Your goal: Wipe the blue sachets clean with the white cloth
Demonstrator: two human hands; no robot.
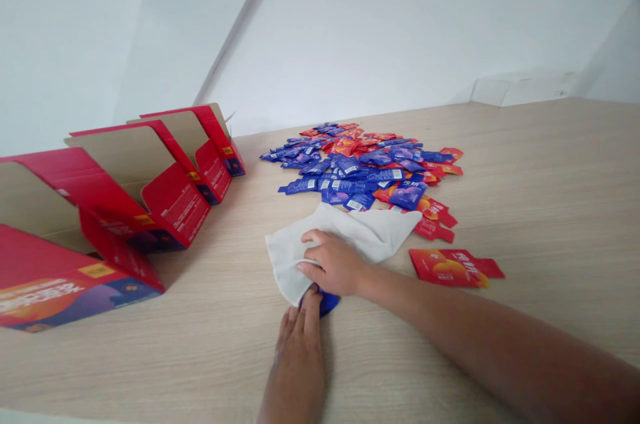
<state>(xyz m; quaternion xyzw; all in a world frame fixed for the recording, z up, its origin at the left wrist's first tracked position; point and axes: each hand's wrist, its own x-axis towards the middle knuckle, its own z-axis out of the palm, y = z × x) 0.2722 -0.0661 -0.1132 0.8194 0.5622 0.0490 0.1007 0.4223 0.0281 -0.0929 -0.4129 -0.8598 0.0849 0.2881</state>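
A white cloth (370, 231) lies crumpled on the table, partly draped over a blue packet (329, 305). My right hand (334, 263) is on the cloth, fingers bent and gripping it against the packet underneath. Just below, my left hand (301, 334) has its fingers pressed together on the near edge of that blue packet, steadying it on the tabletop. Most of the packet is hidden under the cloth and my hands. A red-orange packet (450, 269) lies flat by itself, right of the cloth, beyond my right forearm.
Behind the cloth spreads a heap of blue and red packets (350, 169). Open red boxes stand in a row at the left, the nearest box (65, 281) with its flaps up. A white wall rises behind the wooden table (215, 337).
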